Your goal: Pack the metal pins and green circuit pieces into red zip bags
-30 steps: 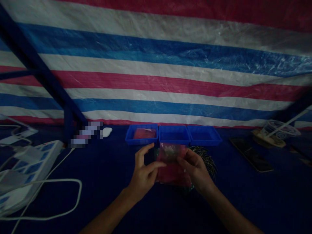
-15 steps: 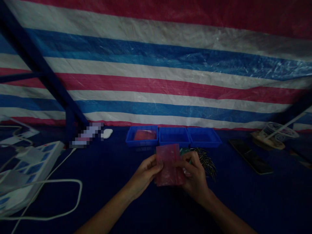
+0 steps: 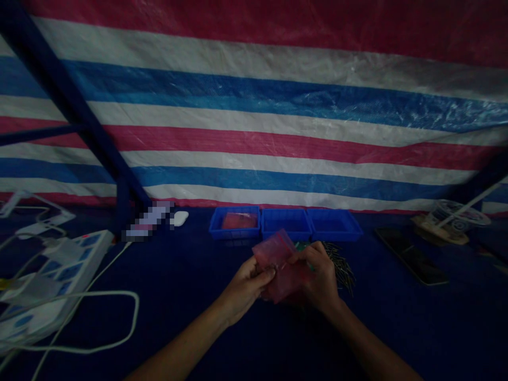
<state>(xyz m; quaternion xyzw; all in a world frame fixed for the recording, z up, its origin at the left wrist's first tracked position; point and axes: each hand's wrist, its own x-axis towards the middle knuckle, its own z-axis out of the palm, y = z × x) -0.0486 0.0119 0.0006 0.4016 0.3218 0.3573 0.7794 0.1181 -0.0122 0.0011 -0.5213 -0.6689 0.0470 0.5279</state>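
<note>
Hands now pinch closer: left hand (image 3: 246, 283) and right hand (image 3: 317, 275) both grip the tilted pink bag (image 3: 278, 259), above the desk (image 3: 198, 264) middle.

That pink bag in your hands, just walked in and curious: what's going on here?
A person holds a small pink plastic bag between the left hand and right hand above a dark blue table. A pile of thin dark pins lies beside the right hand. Behind stand three blue trays; the left one holds something pink.
</note>
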